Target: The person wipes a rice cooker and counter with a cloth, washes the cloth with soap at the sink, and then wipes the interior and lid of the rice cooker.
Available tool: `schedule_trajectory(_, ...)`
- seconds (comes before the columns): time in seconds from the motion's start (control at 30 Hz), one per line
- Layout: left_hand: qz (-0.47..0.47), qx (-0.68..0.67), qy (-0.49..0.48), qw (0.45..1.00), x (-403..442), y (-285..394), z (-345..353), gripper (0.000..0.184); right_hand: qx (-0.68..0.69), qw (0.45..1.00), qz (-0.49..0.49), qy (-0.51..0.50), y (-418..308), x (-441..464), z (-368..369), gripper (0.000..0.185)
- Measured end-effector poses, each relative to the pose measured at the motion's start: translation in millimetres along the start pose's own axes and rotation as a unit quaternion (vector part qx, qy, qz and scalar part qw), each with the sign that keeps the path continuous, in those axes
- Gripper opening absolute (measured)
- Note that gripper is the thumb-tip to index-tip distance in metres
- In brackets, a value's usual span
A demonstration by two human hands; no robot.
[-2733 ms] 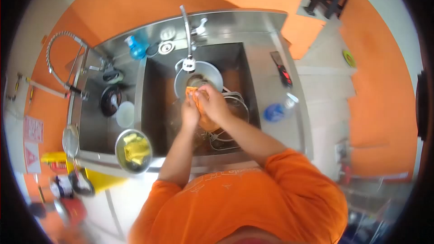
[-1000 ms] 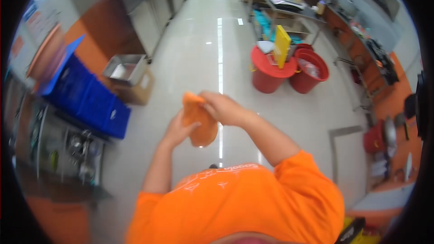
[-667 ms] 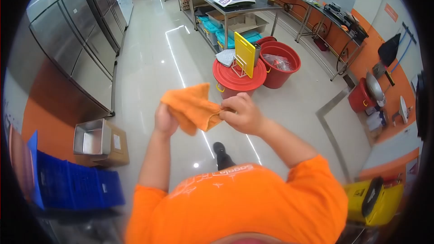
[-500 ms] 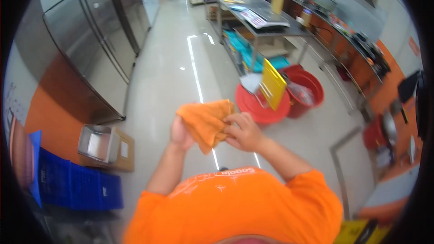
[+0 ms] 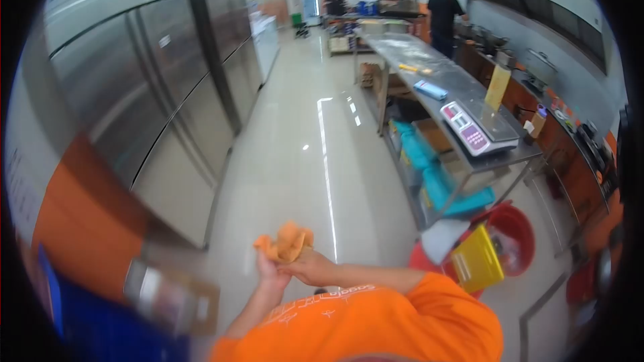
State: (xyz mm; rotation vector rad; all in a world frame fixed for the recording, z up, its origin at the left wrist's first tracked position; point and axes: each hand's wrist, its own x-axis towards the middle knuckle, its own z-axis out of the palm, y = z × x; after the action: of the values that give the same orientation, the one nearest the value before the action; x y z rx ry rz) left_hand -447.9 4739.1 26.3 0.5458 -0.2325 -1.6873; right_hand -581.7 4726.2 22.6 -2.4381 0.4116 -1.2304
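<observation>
An orange cloth [image 5: 287, 241] is bunched up in front of my chest, above the tiled floor. My left hand [image 5: 267, 269] grips it from below on the left side. Close against that, my right hand [image 5: 308, 267] is closed round the cloth's right lower part, the two hands touching or nearly so. The folds of the cloth hide most of my fingertips.
A steel table [image 5: 416, 60] with a scale [image 5: 469, 131] stands ahead right, red bins [image 5: 520, 228] by its near end. Steel refrigerators [image 5: 168, 80] line the left. Blue crates [image 5: 114, 322] sit lower left. A person in dark clothes [image 5: 443, 17] stands far back.
The cloth, spread between both hands before, is now crumpled. My hands have come together and sit lower in view. My view has tilted up, showing more of the room.
</observation>
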Motion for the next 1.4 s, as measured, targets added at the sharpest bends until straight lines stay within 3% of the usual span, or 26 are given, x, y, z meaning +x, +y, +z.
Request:
schedule_trajectory(0.03, 0.033, 0.023, 0.045, 0.998, 42, 2, 18, 0.048, -0.025, 1.0, 0.008, 0.006, 27, 14, -7, 0.02)
schedule_trajectory(0.1, -0.023, 0.016, 0.003, 1.0, 121, 3, 55, 0.052, -0.013, 0.989, 0.144, 0.002, 79, 30, -46, 0.019)
schedule_trajectory(0.17, -0.144, 0.102, -0.101, 0.979, 185, 8, 73, 0.053, 0.017, 0.971, 0.237, -0.01, 119, 54, -86, 0.016)
schedule_trajectory(0.2, -0.144, 0.181, -0.104, 0.967, 227, 2, 76, 0.057, 0.073, 0.934, 0.348, 0.02, 142, 60, -107, 0.017)
schedule_trajectory(0.27, -0.175, 0.488, -0.124, 0.846, 311, -6, 88, 0.045, 0.214, 0.84, 0.482, 0.128, 207, 46, -129, 0.022)
schedule_trajectory(0.3, -0.13, 0.585, -0.236, 0.765, 356, -14, 89, 0.037, 0.294, 0.789, 0.501, 0.201, 250, 25, -131, 0.025)
schedule_trajectory(0.33, -0.077, 0.66, -0.346, 0.662, 400, -16, 87, 0.03, 0.343, 0.721, 0.513, 0.314, 273, 28, -140, 0.026)
schedule_trajectory(0.37, -0.065, 0.665, -0.354, 0.655, 439, -8, 96, 0.03, 0.382, 0.646, 0.515, 0.413, 299, 32, -156, 0.028)
schedule_trajectory(0.43, -0.124, 0.754, -0.35, 0.542, 499, 8, 121, 0.027, 0.371, 0.571, 0.551, 0.483, 377, 8, -179, 0.032)
schedule_trajectory(0.5, -0.131, 0.731, -0.278, 0.609, 569, 26, 114, 0.026, 0.422, 0.604, 0.568, 0.366, 499, -43, -184, 0.034)
schedule_trajectory(0.53, -0.118, 0.738, -0.272, 0.607, 599, 39, 119, 0.026, 0.372, 0.672, 0.572, 0.289, 503, 4, -201, 0.037)
schedule_trajectory(0.57, -0.11, 0.729, -0.254, 0.626, 621, 55, 119, 0.024, 0.388, 0.671, 0.564, 0.287, 538, 41, -218, 0.037)
schedule_trajectory(0.6, -0.109, 0.72, -0.235, 0.644, 643, 74, 120, 0.023, 0.345, 0.741, 0.574, 0.049, 569, 75, -229, 0.041)
schedule_trajectory(0.63, -0.12, 0.73, -0.222, 0.636, 669, 94, 121, 0.023, 0.279, 0.768, 0.543, -0.191, 598, 102, -235, 0.045)
schedule_trajectory(0.7, -0.093, 0.711, -0.093, 0.691, 720, 130, 119, 0.022, 0.339, 0.745, 0.492, -0.298, 678, 160, -236, 0.048)
schedule_trajectory(0.73, -0.133, 0.668, -0.018, 0.732, 745, 152, 120, 0.021, 0.353, 0.742, 0.46, -0.337, 713, 201, -242, 0.046)
schedule_trajectory(0.8, -0.024, 0.647, 0.001, 0.762, 794, 190, 103, 0.022, 0.314, 0.802, 0.427, -0.274, 778, 265, -243, 0.045)
schedule_trajectory(0.9, 0.007, 0.646, 0.096, 0.757, 872, 241, 83, 0.022, 0.316, 0.799, 0.451, -0.241, 872, 361, -261, 0.045)
schedule_trajectory(1.0, -0.083, 0.663, 0.096, 0.738, 968, 281, 98, 0.017, 0.387, 0.801, 0.43, -0.153, 987, 403, -256, 0.045)
schedule_trajectory(1.03, -0.085, 0.667, 0.078, 0.736, 1024, 293, 101, 0.017, 0.378, 0.805, 0.436, -0.138, 1021, 418, -258, 0.045)
schedule_trajectory(1.1, -0.01, 0.781, -0.006, 0.624, 1130, 285, 98, 0.022, 0.308, 0.78, 0.537, -0.09, 1074, 429, -265, 0.039)
schedule_trajectory(1.17, 0.019, 0.798, -0.078, 0.598, 1222, 276, 160, 0.026, 0.334, 0.759, 0.558, -0.04, 1107, 442, -290, 0.047)
schedule_trajectory(1.23, 0.017, 0.808, -0.137, 0.573, 1322, 266, 187, 0.029, 0.505, 0.62, 0.59, 0.112, 1156, 454, -322, 0.044)
schedule_trajectory(1.33, -0.044, 0.831, -0.258, 0.491, 1460, 247, 243, 0.037, 0.5, 0.653, 0.521, 0.227, 1207, 483, -403, 0.035)
schedule_trajectory(1.37, -0.044, 0.832, -0.265, 0.486, 1505, 246, 252, 0.037, 0.467, 0.668, 0.514, 0.268, 1228, 488, -421, 0.035)
schedule_trajectory(1.4, -0.095, 0.762, -0.345, 0.539, 1549, 244, 258, 0.042, 0.432, 0.681, 0.507, 0.304, 1256, 491, -438, 0.036)
